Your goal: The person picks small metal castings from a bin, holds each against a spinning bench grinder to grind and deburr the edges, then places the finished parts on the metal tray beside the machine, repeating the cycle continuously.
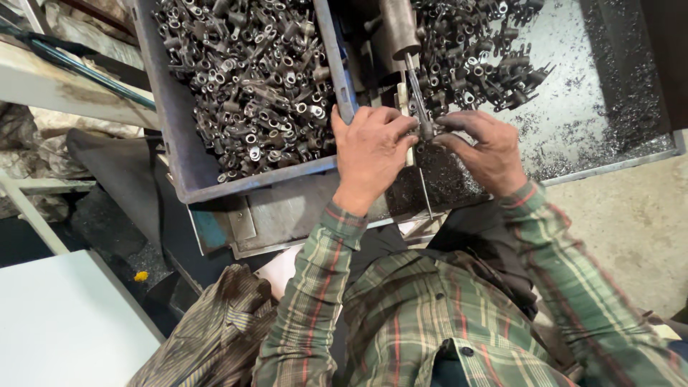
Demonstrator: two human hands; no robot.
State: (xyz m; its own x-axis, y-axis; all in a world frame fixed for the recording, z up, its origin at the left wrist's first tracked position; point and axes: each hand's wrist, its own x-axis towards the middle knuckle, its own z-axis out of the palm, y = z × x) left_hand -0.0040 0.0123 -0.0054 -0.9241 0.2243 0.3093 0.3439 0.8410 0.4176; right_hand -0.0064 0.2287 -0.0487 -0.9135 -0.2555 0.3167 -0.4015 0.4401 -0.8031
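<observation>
Both hands meet under the drill bit (418,97): the left hand (370,154) has its fingers closed on a small metal piece (427,131), while the right hand (484,148) pinches it from the right, steadying it in line with the bit. The grey bin (188,154) of like pieces sits at left (within easy reach); more lie on the swarf-strewn tray (588,122) beyond.

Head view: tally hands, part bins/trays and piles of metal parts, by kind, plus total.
Hands: 2, left hand and right hand
Containers: 2, grey bin and metal tray
Piles of small metal parts: 2, bin pile and tray pile
Total: 6
</observation>
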